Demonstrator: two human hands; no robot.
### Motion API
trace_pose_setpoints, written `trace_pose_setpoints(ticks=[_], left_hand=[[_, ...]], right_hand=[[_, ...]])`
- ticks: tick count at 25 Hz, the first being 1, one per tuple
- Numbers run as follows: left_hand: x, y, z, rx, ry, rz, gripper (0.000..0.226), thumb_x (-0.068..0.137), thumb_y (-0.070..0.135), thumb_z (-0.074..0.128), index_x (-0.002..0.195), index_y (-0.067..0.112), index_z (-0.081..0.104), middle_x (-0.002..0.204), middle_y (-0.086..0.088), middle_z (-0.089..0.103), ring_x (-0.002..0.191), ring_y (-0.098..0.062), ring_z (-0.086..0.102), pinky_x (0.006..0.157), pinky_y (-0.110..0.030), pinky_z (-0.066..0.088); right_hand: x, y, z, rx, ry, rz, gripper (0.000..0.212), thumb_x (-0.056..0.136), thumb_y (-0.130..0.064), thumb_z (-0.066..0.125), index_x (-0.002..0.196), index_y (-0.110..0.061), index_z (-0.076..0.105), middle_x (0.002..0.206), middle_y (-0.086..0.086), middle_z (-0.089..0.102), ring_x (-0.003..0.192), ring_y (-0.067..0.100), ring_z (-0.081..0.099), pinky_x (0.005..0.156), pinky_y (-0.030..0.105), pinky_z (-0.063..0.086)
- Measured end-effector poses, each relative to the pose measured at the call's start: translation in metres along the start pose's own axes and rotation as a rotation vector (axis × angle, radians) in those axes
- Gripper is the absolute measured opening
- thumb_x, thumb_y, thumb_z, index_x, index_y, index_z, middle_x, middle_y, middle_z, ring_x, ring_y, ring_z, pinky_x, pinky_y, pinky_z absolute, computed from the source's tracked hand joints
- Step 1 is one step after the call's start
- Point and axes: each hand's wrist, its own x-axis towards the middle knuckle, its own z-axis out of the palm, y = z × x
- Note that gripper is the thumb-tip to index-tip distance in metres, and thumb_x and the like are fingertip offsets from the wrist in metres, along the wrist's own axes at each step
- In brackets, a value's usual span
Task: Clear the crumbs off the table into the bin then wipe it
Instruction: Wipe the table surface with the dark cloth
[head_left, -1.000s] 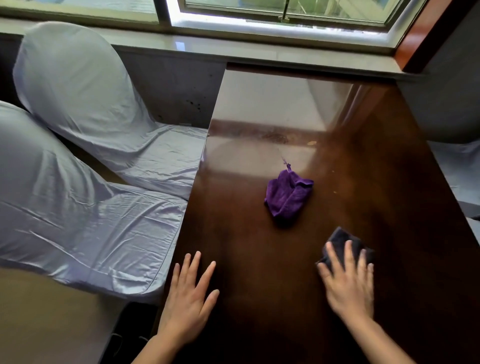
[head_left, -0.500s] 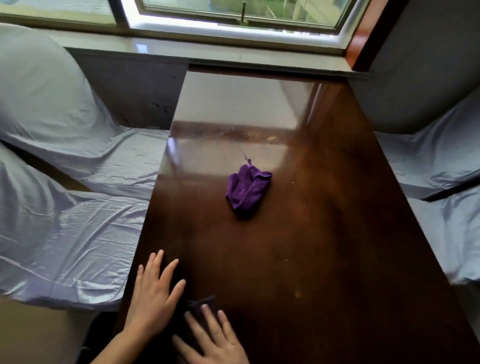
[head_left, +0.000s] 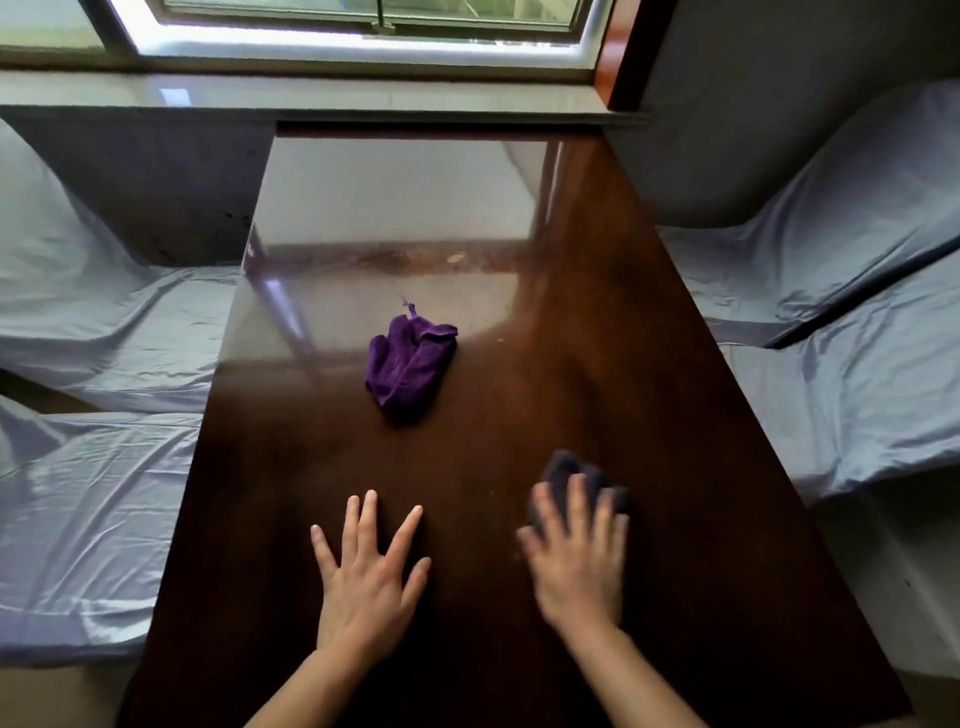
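Note:
A dark glossy wooden table fills the middle of the view. My right hand lies flat and blurred on a dark grey cloth, pressing it onto the near right part of the tabletop. My left hand rests flat on the table with its fingers spread and nothing in it. A crumpled purple cloth lies loose at the table's centre. A band of small crumbs shows farther back, toward the window.
Chairs in pale blue-grey covers stand on the left and on the right of the table. A window sill runs along the far end below a bright window. No bin is in view.
My right hand swept the dark cloth from the near left, beside my left hand, across to the near right. The view has shifted. The purple cloth has stayed put.

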Motion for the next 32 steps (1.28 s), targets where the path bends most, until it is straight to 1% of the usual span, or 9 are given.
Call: trace_pose_setpoints(ticks=[3, 5, 10, 13, 15, 18, 22, 25, 32], left_hand=[[0.000, 0.001, 0.004, 0.030, 0.015, -0.021, 0.064, 0.086, 0.064, 0.025, 0.145, 0.041, 0.030, 0.157, -0.019, 0.022, 0.148, -0.030, 0.004, 0.110, -0.070, 0.008], [0.000, -0.002, 0.007, 0.048, 0.029, -0.023, 0.063, 0.088, 0.067, 0.015, 0.146, 0.045, 0.024, 0.159, -0.016, 0.019, 0.148, -0.027, 0.000, 0.112, -0.068, 0.007], [-0.002, 0.000, 0.011, 0.049, 0.048, -0.044, 0.064, 0.087, 0.067, 0.003, 0.146, 0.047, 0.018, 0.160, -0.014, 0.017, 0.148, -0.024, -0.001, 0.114, -0.064, 0.004], [-0.002, 0.000, 0.010, 0.056, 0.054, -0.045, 0.064, 0.088, 0.066, 0.004, 0.147, 0.046, 0.019, 0.159, -0.014, 0.018, 0.148, -0.025, -0.001, 0.114, -0.064, 0.004], [-0.003, 0.001, 0.010, 0.064, 0.055, -0.040, 0.064, 0.088, 0.066, 0.004, 0.147, 0.045, 0.021, 0.159, -0.014, 0.019, 0.148, -0.026, 0.000, 0.114, -0.064, 0.004], [-0.001, 0.002, 0.009, 0.063, 0.060, -0.040, 0.061, 0.090, 0.066, 0.013, 0.147, 0.047, 0.020, 0.160, -0.013, 0.018, 0.148, -0.025, -0.001, 0.114, -0.063, 0.002], [0.002, -0.004, -0.002, 0.027, 0.050, -0.037, 0.058, 0.087, 0.061, 0.029, 0.143, 0.048, 0.030, 0.157, -0.009, 0.027, 0.147, -0.024, 0.011, 0.115, -0.062, 0.005], [0.007, -0.023, -0.016, -0.004, 0.050, -0.038, 0.057, 0.085, 0.057, 0.035, 0.138, 0.040, 0.045, 0.148, -0.009, 0.044, 0.141, -0.027, 0.031, 0.111, -0.065, 0.018], [0.035, -0.123, -0.038, -0.022, 0.147, -0.205, 0.065, 0.091, 0.063, 0.017, 0.140, 0.031, 0.045, 0.148, -0.016, 0.041, 0.142, -0.034, 0.029, 0.111, -0.063, 0.019]], right_hand=[[-0.054, -0.019, 0.027, -0.078, -0.024, -0.466, 0.071, 0.083, -0.066, 0.049, 0.149, -0.040, 0.037, 0.160, 0.009, 0.031, 0.147, 0.042, 0.024, 0.111, 0.059, 0.025], [-0.071, 0.024, 0.033, -0.068, 0.040, -0.512, 0.074, 0.081, -0.068, 0.052, 0.148, -0.039, 0.038, 0.159, 0.007, 0.035, 0.149, 0.036, 0.020, 0.111, 0.055, 0.025], [-0.051, 0.151, 0.003, -0.051, 0.075, 0.057, 0.073, 0.093, -0.068, 0.017, 0.143, -0.026, 0.050, 0.155, 0.017, 0.039, 0.139, 0.047, 0.036, 0.107, 0.062, 0.031], [-0.004, 0.185, -0.017, 0.001, -0.035, 0.373, 0.079, 0.090, -0.071, 0.002, 0.153, -0.033, 0.029, 0.164, 0.013, 0.020, 0.148, 0.044, 0.017, 0.118, 0.061, 0.018], [0.020, 0.169, -0.018, 0.015, -0.049, 0.401, 0.080, 0.087, -0.072, 0.001, 0.154, -0.036, 0.025, 0.165, 0.011, 0.015, 0.149, 0.043, 0.013, 0.120, 0.059, 0.012], [0.021, 0.100, -0.005, -0.005, 0.018, 0.090, 0.070, 0.093, -0.066, 0.019, 0.145, -0.028, 0.046, 0.156, 0.019, 0.037, 0.140, 0.051, 0.032, 0.113, 0.063, 0.023], [0.006, -0.005, 0.011, -0.029, -0.027, -0.346, 0.063, 0.088, -0.063, 0.043, 0.146, -0.036, 0.044, 0.159, 0.012, 0.032, 0.146, 0.045, 0.026, 0.114, 0.059, 0.023], [0.011, -0.063, 0.010, -0.065, -0.051, -0.525, 0.063, 0.088, -0.063, 0.047, 0.145, -0.038, 0.045, 0.159, 0.009, 0.034, 0.145, 0.041, 0.029, 0.111, 0.056, 0.022], [0.045, -0.172, 0.022, -0.042, -0.123, -0.839, 0.057, 0.088, -0.052, 0.051, 0.139, -0.028, 0.055, 0.152, 0.002, 0.047, 0.141, 0.032, 0.041, 0.110, 0.050, 0.042]])
